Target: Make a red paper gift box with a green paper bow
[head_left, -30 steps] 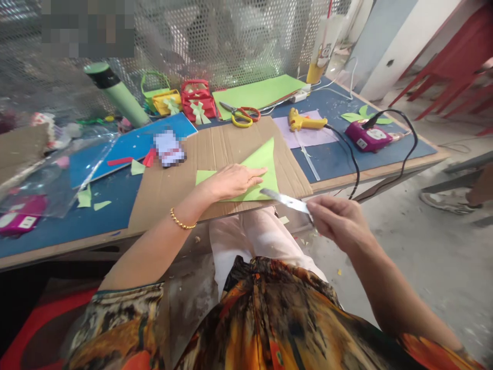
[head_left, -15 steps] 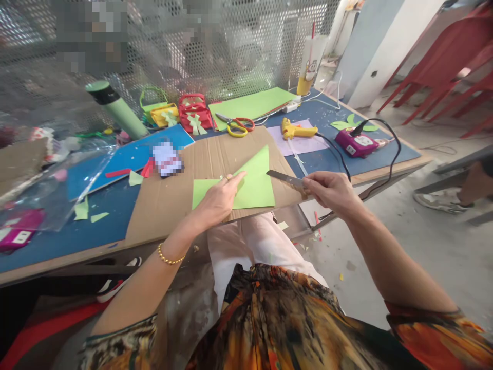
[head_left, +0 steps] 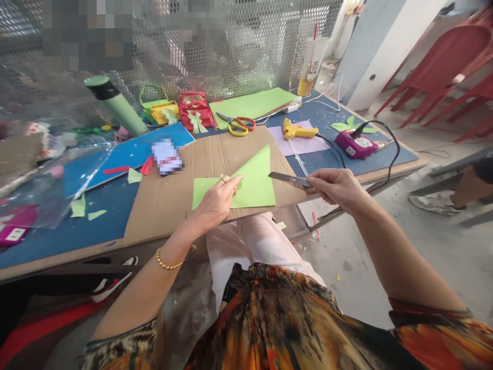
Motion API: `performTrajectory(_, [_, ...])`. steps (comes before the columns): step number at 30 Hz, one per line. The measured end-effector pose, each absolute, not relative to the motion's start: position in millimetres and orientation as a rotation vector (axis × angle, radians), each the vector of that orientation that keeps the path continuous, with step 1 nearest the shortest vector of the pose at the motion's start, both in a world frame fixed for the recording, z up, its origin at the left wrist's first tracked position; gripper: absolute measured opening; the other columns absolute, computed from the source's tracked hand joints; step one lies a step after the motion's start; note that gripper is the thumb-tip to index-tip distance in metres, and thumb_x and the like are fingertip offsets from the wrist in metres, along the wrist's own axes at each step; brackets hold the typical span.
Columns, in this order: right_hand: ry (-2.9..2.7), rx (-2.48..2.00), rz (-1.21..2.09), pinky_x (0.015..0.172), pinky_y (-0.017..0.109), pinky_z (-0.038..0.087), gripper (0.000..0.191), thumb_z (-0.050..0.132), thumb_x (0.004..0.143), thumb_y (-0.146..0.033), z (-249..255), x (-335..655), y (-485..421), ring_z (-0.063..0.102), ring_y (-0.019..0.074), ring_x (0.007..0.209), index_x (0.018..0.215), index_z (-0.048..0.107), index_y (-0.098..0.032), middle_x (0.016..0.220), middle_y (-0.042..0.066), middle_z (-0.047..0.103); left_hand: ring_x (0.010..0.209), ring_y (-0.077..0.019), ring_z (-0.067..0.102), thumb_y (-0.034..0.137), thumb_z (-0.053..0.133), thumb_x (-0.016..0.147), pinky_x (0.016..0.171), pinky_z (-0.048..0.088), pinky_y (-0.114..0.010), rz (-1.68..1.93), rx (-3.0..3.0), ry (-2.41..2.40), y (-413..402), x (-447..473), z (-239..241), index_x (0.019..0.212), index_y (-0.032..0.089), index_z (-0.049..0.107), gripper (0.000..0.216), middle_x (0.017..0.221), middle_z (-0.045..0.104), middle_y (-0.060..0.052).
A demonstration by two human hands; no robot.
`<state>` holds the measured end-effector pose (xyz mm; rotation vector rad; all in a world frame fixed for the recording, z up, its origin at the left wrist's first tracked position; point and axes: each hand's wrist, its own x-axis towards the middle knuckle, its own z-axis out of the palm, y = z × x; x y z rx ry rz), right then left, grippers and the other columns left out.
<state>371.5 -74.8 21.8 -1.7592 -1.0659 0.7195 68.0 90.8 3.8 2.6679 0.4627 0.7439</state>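
A light green sheet of paper (head_left: 256,187) lies folded on brown cardboard, with a pointed corner standing out toward the back. Flat on its left half rests my left hand (head_left: 220,198), fingers stretched out and pressing the fold. My right hand (head_left: 336,186) is closed around the end of a thin metal knife (head_left: 287,178). The knife's dark tip points left, close to the paper's right edge and apart from my left hand. Under the paper, the cardboard (head_left: 162,210) reaches the table's front edge.
Behind the cardboard lie scissors (head_left: 238,126) and green sheets (head_left: 254,105). A yellow glue gun (head_left: 298,129) and a purple power box (head_left: 356,144) with cables are at the right. Left are a phone (head_left: 167,156), a blue folder (head_left: 131,151) and a green bottle (head_left: 117,108).
The view has shifted slightly. My left hand stays on the folded paper, and the knife in my right hand is still beside it, held at nearly the same place.
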Motion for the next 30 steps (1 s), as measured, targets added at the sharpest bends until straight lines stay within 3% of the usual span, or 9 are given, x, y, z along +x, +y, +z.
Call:
performTrajectory(6, [-1.084,-1.738,0.851,0.038,0.026,0.019,0.043,0.085,0.072,-0.061,26,379,-75,0.032,0.0071,0.037,0.075,0.074,-0.020,0.044,-0.006,0.044,0.094,-0.0187,0.064,0.009,0.038,0.109,0.098,0.057,-0.037,0.760,2.676,0.431,91,68,6,0.148,0.015,0.063,0.047,0.099,0.067,-0.006])
performTrajectory(14, [-1.053,-1.689,1.009,0.037,0.024,0.017,0.048,0.083,0.071,-0.064,24,351,-80,0.030,0.0054,0.036,0.076,0.072,-0.018,0.042,-0.008,0.044,0.094,-0.0193,0.063,0.008,0.040,0.107,0.093,0.057,-0.037,0.753,2.674,0.432,92,67,6,0.146,0.012,0.063,0.045,0.100,0.067,-0.007])
performTrajectory(22, [-1.192,-1.616,1.108,0.036,0.021,0.024,0.044,0.068,0.087,-0.063,23,304,-95,0.037,0.0064,0.034,0.078,0.063,-0.020,0.043,-0.007,0.050,0.093,-0.0186,0.065,0.010,0.040,0.108,0.092,0.059,-0.036,0.854,2.585,0.442,88,66,2,0.143,0.015,0.065,0.043,0.099,0.066,-0.006])
performTrajectory(27, [-1.224,-1.509,1.176,0.036,0.021,0.029,0.039,0.063,0.093,-0.062,9,274,-94,0.042,0.0082,0.033,0.091,0.058,-0.023,0.046,-0.009,0.054,0.078,-0.0123,0.063,0.009,0.041,0.109,0.079,0.060,-0.029,0.988,2.478,0.374,81,62,1,0.139,0.017,0.066,0.041,0.100,0.064,-0.005])
performTrajectory(30, [-1.178,-1.516,1.128,0.036,0.021,0.030,0.038,0.063,0.093,-0.062,2,260,-92,0.045,0.0095,0.032,0.097,0.053,-0.025,0.048,-0.010,0.058,0.079,-0.0115,0.065,0.009,0.042,0.110,0.074,0.060,-0.027,1.039,2.447,0.371,76,56,2,0.136,0.018,0.067,0.037,0.102,0.063,-0.005])
